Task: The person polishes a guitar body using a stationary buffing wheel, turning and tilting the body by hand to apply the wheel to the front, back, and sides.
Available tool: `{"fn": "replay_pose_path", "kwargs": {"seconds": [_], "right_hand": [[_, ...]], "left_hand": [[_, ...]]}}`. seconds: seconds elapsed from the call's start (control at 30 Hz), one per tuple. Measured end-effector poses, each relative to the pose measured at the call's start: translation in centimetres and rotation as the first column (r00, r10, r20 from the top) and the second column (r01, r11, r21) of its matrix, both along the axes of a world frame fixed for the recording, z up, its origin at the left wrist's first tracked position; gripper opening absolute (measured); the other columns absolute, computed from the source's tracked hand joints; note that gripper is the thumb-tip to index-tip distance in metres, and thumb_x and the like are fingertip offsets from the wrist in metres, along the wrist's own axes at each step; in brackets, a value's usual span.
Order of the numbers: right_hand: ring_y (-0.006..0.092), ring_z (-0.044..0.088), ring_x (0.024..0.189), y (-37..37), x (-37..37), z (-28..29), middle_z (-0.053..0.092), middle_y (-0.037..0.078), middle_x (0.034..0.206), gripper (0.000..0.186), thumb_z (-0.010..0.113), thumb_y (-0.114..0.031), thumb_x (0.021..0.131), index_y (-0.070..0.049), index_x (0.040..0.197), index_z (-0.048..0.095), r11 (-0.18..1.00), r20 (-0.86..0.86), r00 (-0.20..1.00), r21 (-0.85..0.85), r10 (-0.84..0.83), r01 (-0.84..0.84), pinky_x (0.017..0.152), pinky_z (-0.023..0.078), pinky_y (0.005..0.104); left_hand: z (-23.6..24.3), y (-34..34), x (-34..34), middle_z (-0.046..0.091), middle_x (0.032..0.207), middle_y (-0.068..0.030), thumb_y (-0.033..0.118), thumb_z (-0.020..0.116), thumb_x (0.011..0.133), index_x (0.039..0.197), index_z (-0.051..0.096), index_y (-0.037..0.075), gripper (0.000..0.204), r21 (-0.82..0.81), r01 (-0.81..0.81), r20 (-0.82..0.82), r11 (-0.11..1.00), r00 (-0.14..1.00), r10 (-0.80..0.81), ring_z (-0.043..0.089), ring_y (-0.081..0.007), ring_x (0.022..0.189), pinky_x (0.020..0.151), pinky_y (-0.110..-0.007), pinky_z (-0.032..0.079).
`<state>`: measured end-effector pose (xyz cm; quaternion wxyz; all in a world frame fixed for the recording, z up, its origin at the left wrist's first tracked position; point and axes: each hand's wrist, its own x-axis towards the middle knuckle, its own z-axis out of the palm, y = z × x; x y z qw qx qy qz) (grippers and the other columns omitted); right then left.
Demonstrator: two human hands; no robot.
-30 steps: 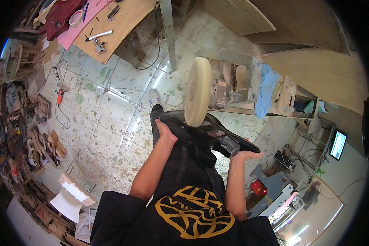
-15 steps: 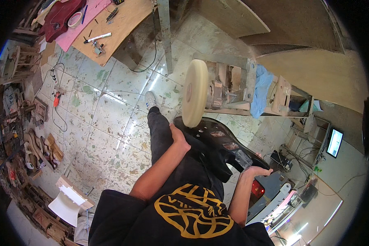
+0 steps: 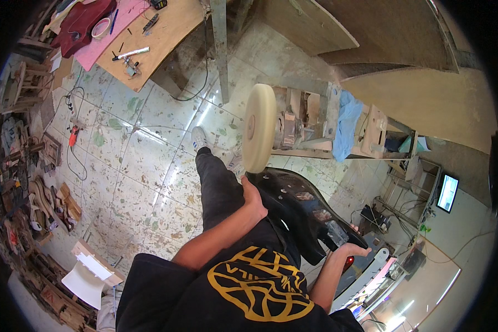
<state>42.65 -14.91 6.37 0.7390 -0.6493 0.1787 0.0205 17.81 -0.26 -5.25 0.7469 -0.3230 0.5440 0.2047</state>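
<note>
A glossy black electric guitar body [image 3: 293,202] with several cut-out cavities is held tilted in front of my waist. My left hand [image 3: 253,200] grips its left edge, close below the buffing wheel. My right hand [image 3: 349,250] supports the guitar body at its lower right end, with most of the fingers hidden behind it. Just above the upper left end of the body is a large cream buffing wheel [image 3: 260,128] on a motor shaft. I cannot tell whether wheel and body touch.
The wheel's machine sits on a wooden stand [image 3: 373,130] with a blue cloth [image 3: 346,124] over it. A workbench [image 3: 171,33] with a dark red guitar body [image 3: 83,25] stands at the far left. Cables and an orange power tool [image 3: 73,135] lie on the stained tile floor [image 3: 144,182].
Both hands and the guitar body have moved down, with the left hand also shifting right. The body's upper end now sits lower against the wheel. The whole view has shifted slightly.
</note>
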Motion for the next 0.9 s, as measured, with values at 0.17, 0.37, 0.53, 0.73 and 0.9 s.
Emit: {"fn": "replay_pose_path", "kwargs": {"seconds": [0.17,0.37,0.53,0.73,0.9], "right_hand": [[0.0384,0.061,0.079,-0.1,0.7,-1.5,0.06,0.024,0.082,0.076,0.023,-0.066,0.085,0.005,0.079,0.049,0.995,-0.02,0.996,-0.051,0.081,-0.082,0.079,0.052,0.0489],[0.0386,0.061,0.083,4.3,-2.6,-2.6,0.061,0.025,0.084,0.088,0.018,-0.069,0.084,0.01,0.091,0.054,0.979,-0.114,0.975,-0.059,0.189,-0.196,0.083,0.051,0.0495],[0.0361,0.059,0.082,7.7,-5.4,-3.8,0.059,0.023,0.086,0.09,0.018,-0.072,0.083,0.01,0.097,0.055,0.981,-0.149,0.976,-0.085,0.159,-0.173,0.08,0.05,0.0481],[0.0337,0.058,0.085,10.1,-8.4,-3.9,0.056,0.021,0.09,0.087,0.018,-0.073,0.084,0.006,0.109,0.047,0.972,-0.213,0.955,-0.067,0.209,-0.227,0.079,0.05,0.0476],[0.0316,0.056,0.083,11.9,-9.8,-2.7,0.055,0.019,0.088,0.086,0.019,-0.074,0.084,0.004,0.108,0.046,0.972,-0.171,0.967,-0.108,0.19,-0.21,0.078,0.05,0.0471]], "left_hand": [[-1.2,-0.9,-2.1,0.034,0.15,-0.0087,0.073,0.027,0.087,0.148,0.029,0.012,0.086,0.081,-0.162,0.051,0.983,0.986,0.158,0.033,-0.0315,0.136,0.11,-0.057,0.015],[1.4,0.6,-5.9,0.044,0.142,-0.0091,0.069,0.024,0.091,0.138,0.043,0.013,0.076,0.198,-0.225,-0.042,0.954,0.97,0.238,0.04,-0.031,0.131,0.107,-0.053,0.029],[2.3,1.9,-8.3,0.045,0.141,-0.0098,0.067,0.023,0.092,0.136,0.046,0.013,0.073,0.159,-0.264,-0.147,0.951,0.947,0.287,0.042,-0.0314,0.128,0.107,-0.052,0.03],[0.3,1.6,-10.2,0.045,0.142,-0.0101,0.066,0.022,0.093,0.137,0.045,0.012,0.073,0.252,-0.301,-0.141,0.92,0.929,0.342,0.042,-0.0314,0.128,0.108,-0.052,0.029],[-1.7,2.1,-9.3,0.045,0.141,-0.0097,0.065,0.022,0.093,0.137,0.045,0.012,0.072,0.22,-0.303,-0.128,0.927,0.933,0.336,0.043,-0.0304,0.127,0.107,-0.051,0.03]]}}
